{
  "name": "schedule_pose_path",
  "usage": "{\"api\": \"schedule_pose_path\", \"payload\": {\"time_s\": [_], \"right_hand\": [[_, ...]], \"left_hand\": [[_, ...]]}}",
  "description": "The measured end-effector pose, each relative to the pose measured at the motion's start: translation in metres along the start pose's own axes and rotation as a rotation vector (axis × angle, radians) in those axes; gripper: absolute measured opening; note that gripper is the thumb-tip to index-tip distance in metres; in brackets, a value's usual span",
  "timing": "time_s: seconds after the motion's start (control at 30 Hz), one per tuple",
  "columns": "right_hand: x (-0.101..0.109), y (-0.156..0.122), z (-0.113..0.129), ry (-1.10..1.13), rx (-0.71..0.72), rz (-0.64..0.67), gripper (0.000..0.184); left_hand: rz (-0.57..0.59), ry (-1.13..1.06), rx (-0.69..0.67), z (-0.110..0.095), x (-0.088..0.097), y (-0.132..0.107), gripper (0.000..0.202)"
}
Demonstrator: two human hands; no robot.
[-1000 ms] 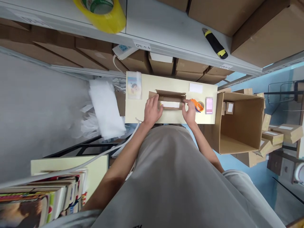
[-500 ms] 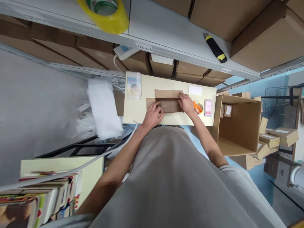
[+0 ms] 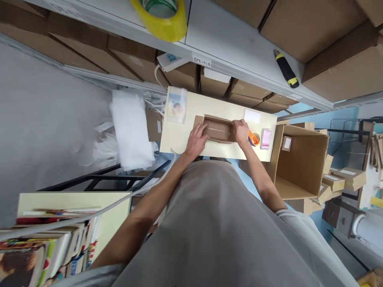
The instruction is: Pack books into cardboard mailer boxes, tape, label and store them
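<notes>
Closest to me, low on my left, is a row of books (image 3: 44, 251) standing on a pale board, with a white cable (image 3: 119, 201) running over them. Past my grey shirt (image 3: 215, 231) both arms reach to the pale yellow bench (image 3: 181, 139). The small box (image 3: 218, 130) lies on the middle of that bench, brown, with its top flaps folded in and a thin pale line along it. My left grip (image 3: 197, 141) is wide, with the fingers laid fairly flat against the box's left end. My right grip (image 3: 241, 132) is narrow, curled over the right end and holding it, so the box sits between the two.

Just beyond my right grip is an orange tape dispenser (image 3: 254, 138), then a pink packet (image 3: 265, 138), with a white label (image 3: 252, 116) behind them. A clear packet (image 3: 176, 105) with a picture lies at the bench's far left corner. A stack of white foam sheets (image 3: 130, 127) sits off to the left, and a big open carton (image 3: 302, 159) stands against the bench's right edge.

Farthest off, the grey shelf (image 3: 233, 44) carries a roll of yellow tape (image 3: 161, 18) and a black and yellow knife (image 3: 286, 68).
</notes>
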State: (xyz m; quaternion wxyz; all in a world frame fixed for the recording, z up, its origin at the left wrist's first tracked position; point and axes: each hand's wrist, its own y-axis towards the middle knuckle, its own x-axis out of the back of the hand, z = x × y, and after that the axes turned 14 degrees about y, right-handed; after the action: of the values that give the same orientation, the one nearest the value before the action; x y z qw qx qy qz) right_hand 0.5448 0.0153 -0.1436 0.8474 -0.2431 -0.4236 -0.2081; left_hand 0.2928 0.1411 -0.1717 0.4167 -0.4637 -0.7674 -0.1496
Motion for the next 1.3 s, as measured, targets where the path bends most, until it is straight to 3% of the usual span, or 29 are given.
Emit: {"api": "schedule_pose_path", "payload": {"time_s": [0.2, 0.3, 0.43, 0.57, 0.67, 0.77, 0.87, 1.0, 1.13, 1.3], "right_hand": [[-0.001, -0.001, 0.020, -0.003, -0.085, -0.016, 0.039], [0.002, -0.010, 0.035, 0.022, -0.069, -0.074, 0.036], [0.003, -0.037, 0.071, 0.104, -0.011, -0.237, 0.039], [-0.009, -0.068, 0.111, 0.194, -0.013, -0.322, 0.040], [-0.019, -0.088, 0.129, 0.208, -0.044, -0.351, 0.039], [-0.026, -0.105, 0.137, 0.213, -0.069, -0.369, 0.036], [-0.029, -0.116, 0.137, 0.231, -0.086, -0.378, 0.036], [-0.030, -0.118, 0.134, 0.241, -0.087, -0.365, 0.035], [-0.024, -0.109, 0.131, 0.304, -0.053, -0.332, 0.036], [-0.016, -0.094, 0.130, 0.435, -0.047, -0.251, 0.036]], "left_hand": [[0.084, -0.033, -0.013, 0.001, 0.007, 0.004, 0.026], [0.031, -0.116, 0.036, 0.010, 0.017, 0.008, 0.040], [-0.189, -0.166, 0.396, 0.058, 0.037, 0.045, 0.057], [-0.206, -0.162, 0.804, 0.109, 0.038, 0.094, 0.079], [-0.200, -0.154, 0.886, 0.125, 0.028, 0.111, 0.094], [-0.199, -0.095, 0.902, 0.133, 0.023, 0.112, 0.100], [-0.150, -0.144, 0.944, 0.145, 0.026, 0.110, 0.095], [-0.077, -0.211, 0.899, 0.150, 0.036, 0.107, 0.065], [-0.131, -0.150, 0.810, 0.129, 0.046, 0.098, 0.029], [-0.168, -0.163, 0.735, 0.095, 0.070, 0.076, 0.012]]}}
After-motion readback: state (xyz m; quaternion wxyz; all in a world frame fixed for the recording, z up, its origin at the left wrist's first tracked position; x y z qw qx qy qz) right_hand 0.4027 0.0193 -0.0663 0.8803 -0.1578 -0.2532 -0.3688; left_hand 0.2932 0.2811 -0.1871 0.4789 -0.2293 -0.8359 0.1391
